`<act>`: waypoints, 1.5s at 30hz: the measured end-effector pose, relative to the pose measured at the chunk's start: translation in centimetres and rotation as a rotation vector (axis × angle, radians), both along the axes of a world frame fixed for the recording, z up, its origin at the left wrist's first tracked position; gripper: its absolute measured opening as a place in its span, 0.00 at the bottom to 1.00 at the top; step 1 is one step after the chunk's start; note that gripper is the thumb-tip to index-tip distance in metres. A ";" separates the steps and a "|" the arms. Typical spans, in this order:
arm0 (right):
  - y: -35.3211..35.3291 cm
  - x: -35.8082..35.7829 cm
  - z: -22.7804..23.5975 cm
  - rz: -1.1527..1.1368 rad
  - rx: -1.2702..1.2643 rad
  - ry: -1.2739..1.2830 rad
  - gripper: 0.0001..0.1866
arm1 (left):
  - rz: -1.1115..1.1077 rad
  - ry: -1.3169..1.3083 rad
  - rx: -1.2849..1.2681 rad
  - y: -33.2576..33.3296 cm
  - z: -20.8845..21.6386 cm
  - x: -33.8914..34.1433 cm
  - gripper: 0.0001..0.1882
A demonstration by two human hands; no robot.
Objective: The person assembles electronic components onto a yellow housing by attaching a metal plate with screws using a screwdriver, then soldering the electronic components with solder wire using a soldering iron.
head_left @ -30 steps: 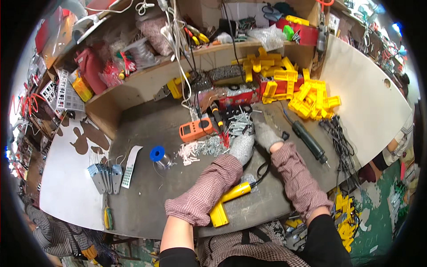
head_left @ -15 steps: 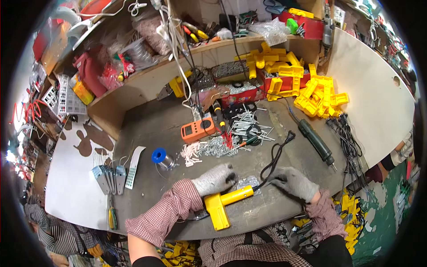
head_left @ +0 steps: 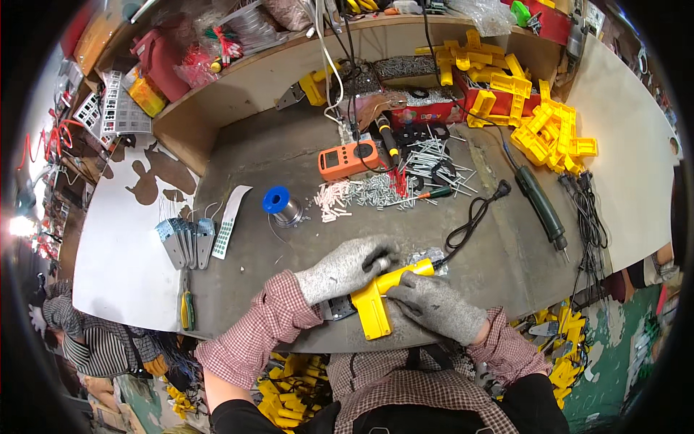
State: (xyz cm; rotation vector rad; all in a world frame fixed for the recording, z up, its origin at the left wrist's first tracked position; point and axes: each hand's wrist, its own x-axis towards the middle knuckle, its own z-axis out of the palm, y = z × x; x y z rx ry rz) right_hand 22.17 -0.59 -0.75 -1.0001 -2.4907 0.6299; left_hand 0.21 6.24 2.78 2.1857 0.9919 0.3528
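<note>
A yellow gun-shaped plastic housing [head_left: 373,312] lies on the bench in front of me, with a black cord [head_left: 470,226] coming out of its handle end. My right hand [head_left: 439,307], in a grey glove, has its fingers closed on the handle from the near right side. Above the housing's left part is my gloved left hand [head_left: 343,269], its fingers curled together; what they hold, if anything, is hidden. A metal plate [head_left: 340,307] shows partly beneath the left hand. Behind the handle lies a small clear plastic bag [head_left: 425,256].
Beyond my hands lie a solder spool [head_left: 283,207], short pale tubes [head_left: 334,200], loose screws [head_left: 379,191] and an orange multimeter [head_left: 348,160]. A dark green electric screwdriver [head_left: 541,208] and bundled cords [head_left: 587,217] lie right. Yellow housings [head_left: 557,137] pile at the back right; metal plates [head_left: 189,240] lie left.
My right hand has moved left from the cord onto the yellow handle. The left hand stays by the housing with its fingers curled. The whole view has shifted.
</note>
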 end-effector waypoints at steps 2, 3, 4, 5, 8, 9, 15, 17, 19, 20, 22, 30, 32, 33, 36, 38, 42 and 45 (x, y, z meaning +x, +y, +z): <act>0.1 0.1 0.2 0.043 -0.009 0.007 0.11 | -0.094 -0.058 0.027 -0.6 -0.1 -0.2 0.16; 0.2 0.1 0.4 0.093 -0.021 0.021 0.12 | -0.153 -0.119 0.079 -1.0 -0.3 -0.2 0.17; 0.2 -0.1 0.6 0.096 0.020 0.089 0.13 | -0.191 0.001 0.225 -1.5 -0.6 -0.2 0.21; 0.2 -0.4 0.7 0.048 0.004 0.075 0.13 | -0.180 0.042 0.208 -2.0 -0.9 -0.1 0.23; 0.0 -1.5 1.1 0.058 -0.215 0.176 0.16 | -0.103 0.093 0.196 -3.1 -2.2 0.2 0.24; -0.1 -1.6 1.3 0.106 -0.217 0.159 0.16 | -0.037 0.059 0.210 -3.1 -2.6 0.2 0.24; 3.4 8.5 2.0 -0.479 0.065 0.313 0.17 | 0.105 0.051 0.251 -2.7 -3.4 0.0 0.18; 6.4 15.4 1.3 -0.949 0.466 -0.031 0.25 | 0.109 0.098 0.280 -3.1 -2.8 -0.2 0.15; 7.6 20.8 -0.5 -1.102 0.433 -0.524 0.30 | 0.105 0.055 0.355 -3.6 -2.2 -0.3 0.14; 8.6 23.0 -1.0 -1.062 0.479 -0.498 0.30 | 0.134 0.007 0.415 -4.2 -1.9 -0.2 0.18; 9.0 25.3 -0.5 -0.967 0.101 -0.304 0.33 | 0.141 0.071 0.402 -5.2 -1.5 0.1 0.21; 6.2 8.7 5.9 -0.255 -0.497 1.624 0.35 | -0.063 0.191 0.314 -3.8 -2.1 2.6 0.31; 6.7 4.1 5.7 -0.053 -0.581 1.670 0.34 | -0.030 0.223 0.232 -3.4 -2.3 3.4 0.30; 6.8 2.5 5.4 0.164 -0.651 1.705 0.33 | -0.015 0.206 0.216 -3.3 -2.4 3.7 0.29; 6.6 -0.2 4.4 0.042 -0.430 1.442 0.31 | 0.053 0.187 0.115 -3.1 -2.5 4.2 0.28; 6.2 -0.6 4.0 0.092 -0.423 1.411 0.31 | 0.057 0.165 0.086 -3.0 -2.6 4.3 0.28; 6.3 -0.2 4.2 0.176 -0.449 1.308 0.32 | 0.058 0.117 0.051 -2.8 -3.0 4.3 0.27; 7.4 1.0 4.2 0.551 -0.507 1.251 0.31 | 0.078 0.094 0.096 -2.8 -3.2 4.5 0.27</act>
